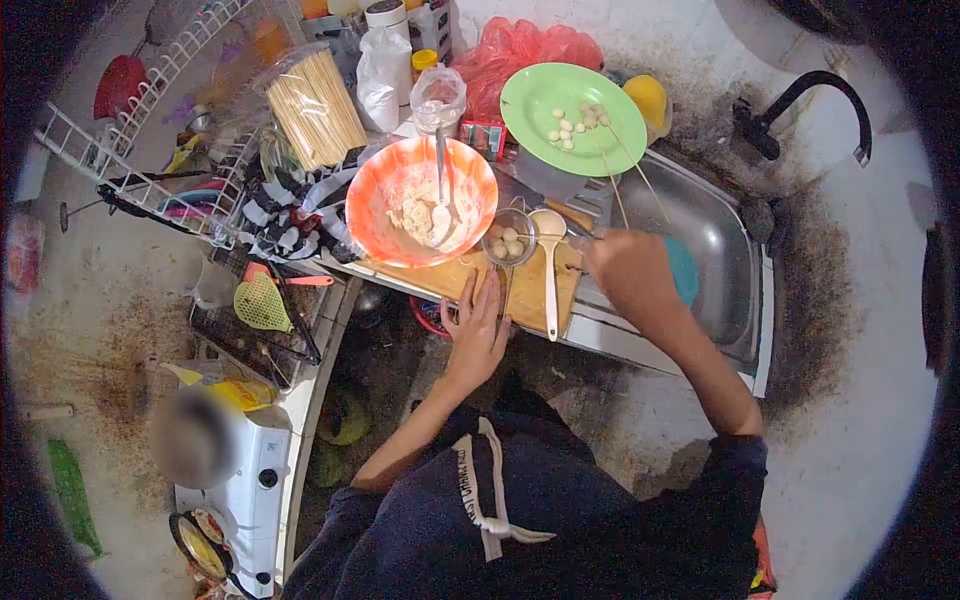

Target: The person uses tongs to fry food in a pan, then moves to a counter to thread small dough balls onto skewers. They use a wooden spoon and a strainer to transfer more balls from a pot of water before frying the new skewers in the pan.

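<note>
My left hand (478,325) rests with fingers spread on the near edge of a wooden cutting board (530,290). My right hand (622,268) is closed around a thin skewer stick at the board's right end, beside a small glass bowl (509,238) of white balls. A white ladle (549,262) lies on the board. Behind it sits an orange-and-white bowl (420,200) of flour mix with a spoon standing in it. A green plate (572,105) farther back carries several white balls and skewers.
A steel sink (720,250) with a teal item lies to the right, under a black faucet (812,95). A pack of bamboo skewers (315,105) and a dish rack (160,130) stand at left. A white gas stove (245,480) sits lower left.
</note>
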Motion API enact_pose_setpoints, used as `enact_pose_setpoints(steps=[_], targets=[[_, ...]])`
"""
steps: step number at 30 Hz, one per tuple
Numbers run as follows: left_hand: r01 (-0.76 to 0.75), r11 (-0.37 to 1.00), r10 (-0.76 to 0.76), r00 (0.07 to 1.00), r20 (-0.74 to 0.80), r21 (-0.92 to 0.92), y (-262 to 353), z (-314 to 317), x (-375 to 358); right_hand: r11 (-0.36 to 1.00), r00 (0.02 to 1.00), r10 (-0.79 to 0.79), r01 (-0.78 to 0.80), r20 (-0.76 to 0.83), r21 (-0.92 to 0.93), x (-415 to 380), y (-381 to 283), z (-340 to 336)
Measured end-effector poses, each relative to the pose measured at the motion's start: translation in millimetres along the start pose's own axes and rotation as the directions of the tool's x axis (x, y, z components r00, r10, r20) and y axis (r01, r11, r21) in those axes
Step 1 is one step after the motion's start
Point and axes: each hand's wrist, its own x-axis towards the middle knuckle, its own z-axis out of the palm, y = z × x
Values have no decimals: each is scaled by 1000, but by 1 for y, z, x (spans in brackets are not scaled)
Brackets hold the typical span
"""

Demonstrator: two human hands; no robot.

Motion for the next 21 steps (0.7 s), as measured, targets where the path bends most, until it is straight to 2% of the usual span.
enact_pose_setpoints(steps=[3,10,12,13,15,19,21], targets=[[15,1000,-15,999,29,8,1,-1,0,997,993,-72,71,-89,-14,7,0,9],[-7,1000,7,999,34,6,0,-5,1,991,987,-130,126,-89,-52,21,-8,10],[-13,1000,13,999,44,-13,0,-6,1,994,997,-77,78,24,-75,18,-11,8],[-11,1000,12,999,44,-14,0,-6,1,994,997,-78,79,25,-75,16,-13,9],[-6,1000,6,1000,24,3,0,-3,1,983,988,140,-147,67,112,7,-13,12],[1,1000,-1,1000,-10,-30,0,0,2,968,969,225,-235,101,94,-21,1,35],[7,999,-8,999,35,32,1,-1,2,914,944,320,-331,86,236,-28,-1,23]])
